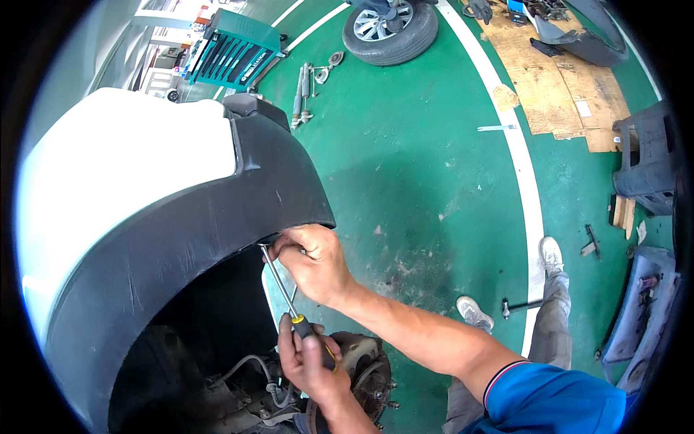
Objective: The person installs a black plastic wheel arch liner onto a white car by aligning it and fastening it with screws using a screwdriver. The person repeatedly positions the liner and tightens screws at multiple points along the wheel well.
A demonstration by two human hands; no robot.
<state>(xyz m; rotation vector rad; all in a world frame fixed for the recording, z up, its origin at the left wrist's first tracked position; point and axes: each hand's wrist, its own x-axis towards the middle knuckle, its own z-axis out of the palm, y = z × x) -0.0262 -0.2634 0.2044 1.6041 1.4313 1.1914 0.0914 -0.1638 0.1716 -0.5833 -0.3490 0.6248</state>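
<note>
My left hand (314,362) is closed around a screwdriver (301,324) with a black and yellow handle. Its metal shaft slants up to the lower lip of a black wheel-arch trim (195,195) on a white car body panel (137,145). My right hand (314,264) has its fingers bent and pressed together at that lip, beside the screwdriver's tip. What its fingertips hold, if anything, is hidden. A second thin rod runs close to the shaft, just below my right hand. Beneath my left hand, a wheel hub (372,387) with studs shows in the open wheel well.
A wheel (390,32) lies on the green floor at the top, near shock absorbers (300,94) and a green tool cart (235,54). Cardboard (557,79) and a grey plastic stool (643,159) are on the right. A long-handled tool (517,307) lies by my feet.
</note>
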